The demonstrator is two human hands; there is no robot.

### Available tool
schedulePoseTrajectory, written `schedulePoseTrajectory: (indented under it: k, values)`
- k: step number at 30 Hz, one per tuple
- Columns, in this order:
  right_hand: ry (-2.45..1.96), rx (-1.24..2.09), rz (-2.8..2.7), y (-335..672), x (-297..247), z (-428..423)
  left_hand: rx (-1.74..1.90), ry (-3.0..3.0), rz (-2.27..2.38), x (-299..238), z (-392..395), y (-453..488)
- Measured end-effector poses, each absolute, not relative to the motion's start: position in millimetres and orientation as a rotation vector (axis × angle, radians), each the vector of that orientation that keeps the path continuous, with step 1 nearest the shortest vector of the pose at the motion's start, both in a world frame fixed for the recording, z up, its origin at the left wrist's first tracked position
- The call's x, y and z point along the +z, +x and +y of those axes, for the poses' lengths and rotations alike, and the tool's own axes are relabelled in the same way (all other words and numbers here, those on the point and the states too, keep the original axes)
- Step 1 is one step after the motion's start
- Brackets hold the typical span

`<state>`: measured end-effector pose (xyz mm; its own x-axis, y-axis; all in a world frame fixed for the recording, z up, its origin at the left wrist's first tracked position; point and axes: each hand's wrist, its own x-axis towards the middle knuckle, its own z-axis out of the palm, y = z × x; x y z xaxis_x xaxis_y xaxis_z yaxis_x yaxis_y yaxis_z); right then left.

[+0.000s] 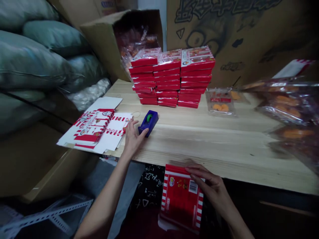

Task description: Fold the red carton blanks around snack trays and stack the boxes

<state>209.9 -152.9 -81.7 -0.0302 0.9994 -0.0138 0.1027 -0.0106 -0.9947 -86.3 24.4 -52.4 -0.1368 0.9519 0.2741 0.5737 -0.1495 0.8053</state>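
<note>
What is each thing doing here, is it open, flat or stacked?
Left hand: touching the blue tape dispenser
Right hand: holding a striped carton
Unfolded carton blanks: lying flat
Red boxes: stacked in three piles
Cardboard box: open, bags inside

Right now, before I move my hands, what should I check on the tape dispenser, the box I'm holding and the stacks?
1. Left hand on the blue tape dispenser: ok, fingers against its side.
2. Green tape roll seated in the dispenser: cannot tell, only partly visible.
3. Red-and-white box in the right hand: ok, held below the table edge.
4. That box's flaps closed: cannot tell from this view.
5. Three stacks of red boxes: ok, upright on the wooden table.
6. Flat printed carton blanks: not ok, they overhang the table's edge.
</note>
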Motion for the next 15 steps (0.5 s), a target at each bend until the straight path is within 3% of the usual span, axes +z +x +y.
schedulePoseTrajectory:
  k: [5, 15]
  values:
    - [-1.272, 1.196, -1.338, 206, -78, -158, 0.987, 1.441, 1.625, -68, 70, -95]
    - [-1.355, 1.078, -1.379, 217, -80, -160, 1.094, 1.246, 1.442, -60, 73, -103]
